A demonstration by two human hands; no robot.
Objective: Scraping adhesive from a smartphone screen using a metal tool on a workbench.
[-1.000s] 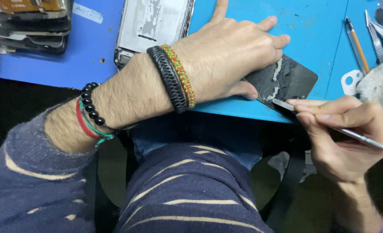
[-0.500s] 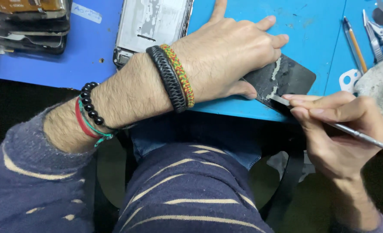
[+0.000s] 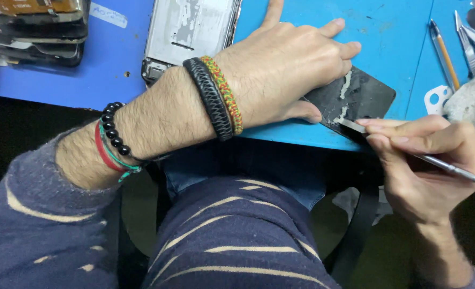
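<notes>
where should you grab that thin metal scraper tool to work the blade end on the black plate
Grip the metal scraper tool low on its slim shaft, just behind the flat blade, pencil-style, coming from the right side as the right hand does. The shaft slants up to the right and the blade meets the black plate at its near edge, which the left hand pins down.

A blue worktop (image 3: 387, 32) carries a dark flat panel (image 3: 355, 99) streaked with pale glue at its near edge, a bare silver phone frame (image 3: 192, 29), stacked phones (image 3: 34, 27) far left, a pen (image 3: 445, 53) and tweezers (image 3: 470, 43) right
</notes>
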